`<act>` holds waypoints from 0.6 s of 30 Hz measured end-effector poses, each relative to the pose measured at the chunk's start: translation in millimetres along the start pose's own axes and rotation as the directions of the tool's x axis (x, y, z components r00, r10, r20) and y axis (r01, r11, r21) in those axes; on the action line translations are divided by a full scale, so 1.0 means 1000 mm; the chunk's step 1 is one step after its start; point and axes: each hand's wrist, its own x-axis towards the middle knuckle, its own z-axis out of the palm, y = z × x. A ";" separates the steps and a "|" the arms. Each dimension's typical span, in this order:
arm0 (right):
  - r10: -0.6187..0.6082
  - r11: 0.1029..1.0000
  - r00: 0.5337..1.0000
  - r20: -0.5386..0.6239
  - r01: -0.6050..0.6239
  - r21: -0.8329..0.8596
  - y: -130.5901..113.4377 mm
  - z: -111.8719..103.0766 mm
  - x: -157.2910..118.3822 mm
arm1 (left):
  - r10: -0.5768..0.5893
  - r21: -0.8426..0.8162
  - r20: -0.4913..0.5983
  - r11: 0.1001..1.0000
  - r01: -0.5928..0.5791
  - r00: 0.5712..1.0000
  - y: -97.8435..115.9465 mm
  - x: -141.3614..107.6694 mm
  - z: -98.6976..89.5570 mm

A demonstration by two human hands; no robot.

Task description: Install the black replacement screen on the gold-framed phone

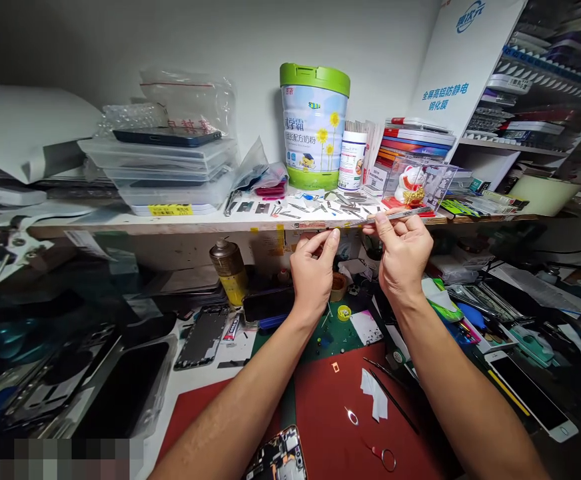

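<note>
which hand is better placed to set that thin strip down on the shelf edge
Probably the right hand: it pinches the thin strip along its length, right against the shelf edge. The left hand only pinches near the strip's left tip.

A cluttered shelf [180, 223] carries a green-lidded tin [314, 127], stacked clear trays [163, 167] — scattered metal parts [320, 207].

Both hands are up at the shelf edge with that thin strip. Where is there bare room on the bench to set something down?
Bare patches: the red mat between the tweezers and the opened phone, and the white sheet below the phone frame. The shelf and the bench's right side are crowded.
</note>
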 end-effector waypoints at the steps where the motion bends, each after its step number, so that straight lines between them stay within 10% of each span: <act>1: -0.001 1.000 1.000 0.000 0.001 0.001 0.000 0.000 0.000 | 0.005 0.004 -0.006 1.000 -0.005 1.000 0.000 0.000 0.001; 18: 0.003 1.000 0.998 -0.056 -0.003 0.014 -0.025 -0.011 -0.005 | 0.124 0.138 -0.072 0.984 -0.113 0.990 -0.006 0.005 0.003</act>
